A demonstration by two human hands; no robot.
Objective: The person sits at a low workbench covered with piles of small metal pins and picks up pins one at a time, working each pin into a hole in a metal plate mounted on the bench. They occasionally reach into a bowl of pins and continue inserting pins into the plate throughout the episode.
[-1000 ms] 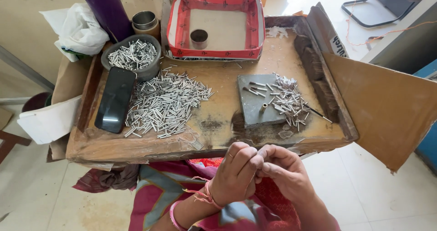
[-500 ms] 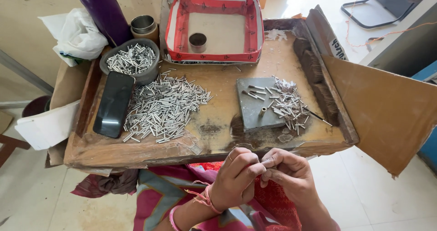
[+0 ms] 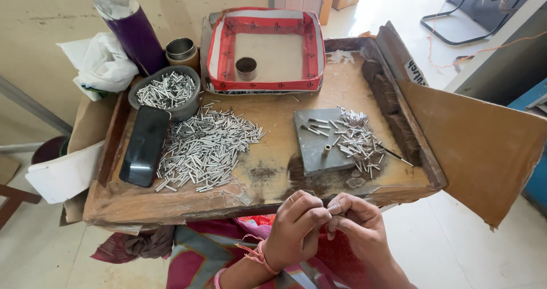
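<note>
A small metal tube (image 3: 335, 208) is pinched between the fingertips of both hands at the near edge of the tabletop (image 3: 273, 124), over the person's lap; the left hand (image 3: 299, 229) is curled almost closed, thumb and forefinger pressed to the piece; the right hand (image 3: 356, 223) is likewise nearly closed, its fingertips meeting those of the left on the same piece; whether a second small part is held cannot be told. Compared with the pictures from a second ago, the hands have kept their place in front of the tray edge and have drawn slightly tighter together, while the piles on the tabletop lie unchanged; in judgement, the fine work on one piece continues and no new piece has been fetched. Just beyond the hands lies a grey slab (image 3: 322, 144) with one tube standing on it and a scatter of thin pins (image 3: 356, 138) along its right side; to the left lies a large heap of short metal tubes (image 3: 205, 149); beside that, a black phone (image 3: 142, 146); behind it, a grey bowl (image 3: 165, 92) filled with more tubes. Farther back stand a red-edged tray (image 3: 262, 84) holding a small metal cup (image 3: 246, 68), and a purple bottle (image 3: 134, 30).
</note>
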